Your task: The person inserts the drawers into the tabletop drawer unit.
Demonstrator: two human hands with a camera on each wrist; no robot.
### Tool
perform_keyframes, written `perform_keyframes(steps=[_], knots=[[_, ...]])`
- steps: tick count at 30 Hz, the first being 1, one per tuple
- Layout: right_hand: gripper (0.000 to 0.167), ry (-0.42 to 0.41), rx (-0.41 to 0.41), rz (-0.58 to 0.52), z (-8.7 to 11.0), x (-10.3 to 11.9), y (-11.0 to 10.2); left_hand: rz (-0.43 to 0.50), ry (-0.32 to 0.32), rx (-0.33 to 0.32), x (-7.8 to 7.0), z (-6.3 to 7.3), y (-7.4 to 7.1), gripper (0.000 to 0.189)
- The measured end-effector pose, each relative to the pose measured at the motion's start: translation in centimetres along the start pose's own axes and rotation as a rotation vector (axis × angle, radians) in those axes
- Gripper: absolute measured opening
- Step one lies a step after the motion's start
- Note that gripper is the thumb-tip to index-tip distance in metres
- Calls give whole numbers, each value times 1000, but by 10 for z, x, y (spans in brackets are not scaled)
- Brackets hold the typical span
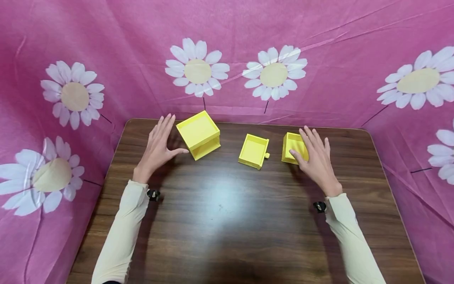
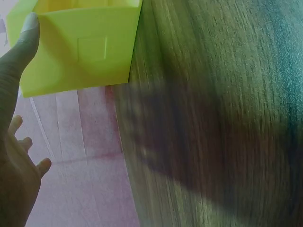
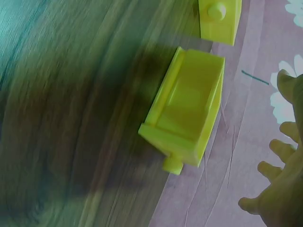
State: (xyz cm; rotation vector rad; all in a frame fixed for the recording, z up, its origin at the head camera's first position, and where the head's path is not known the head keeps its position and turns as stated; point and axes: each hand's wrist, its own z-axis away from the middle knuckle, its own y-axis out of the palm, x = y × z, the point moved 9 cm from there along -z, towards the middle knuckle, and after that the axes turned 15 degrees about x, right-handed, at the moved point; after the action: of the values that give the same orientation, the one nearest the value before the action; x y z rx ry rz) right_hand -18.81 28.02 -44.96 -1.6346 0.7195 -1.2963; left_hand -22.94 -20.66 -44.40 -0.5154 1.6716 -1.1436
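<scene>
A yellow open-fronted box casing (image 1: 198, 130) with a raised rim on top stands at the back left of the table. Beside its left side is my left hand (image 1: 156, 146), fingers extended and thumb spread toward its lower front corner. In the left wrist view the thumb overlaps the casing's wall (image 2: 71, 59). A small yellow drawer (image 1: 253, 151) with a round knob lies mid-table, touched by neither hand. My right hand (image 1: 315, 159) hovers with spread fingers over a second yellow drawer (image 1: 291, 142), partly covering it. The right wrist view shows this drawer's knob (image 3: 173, 164).
The brown wooden table (image 1: 220, 221) has a back edge just behind the yellow pieces. Pink cloth (image 1: 234, 23) with white daisies hangs behind it and at both sides. Each wrist wears a small black camera (image 1: 153, 195).
</scene>
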Motion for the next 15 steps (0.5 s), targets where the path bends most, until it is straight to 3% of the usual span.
perform_keyframes(steps=[15], knots=[[80,-103,25,-7,-7,25,22,31,50,25,-8,-5,10,119]])
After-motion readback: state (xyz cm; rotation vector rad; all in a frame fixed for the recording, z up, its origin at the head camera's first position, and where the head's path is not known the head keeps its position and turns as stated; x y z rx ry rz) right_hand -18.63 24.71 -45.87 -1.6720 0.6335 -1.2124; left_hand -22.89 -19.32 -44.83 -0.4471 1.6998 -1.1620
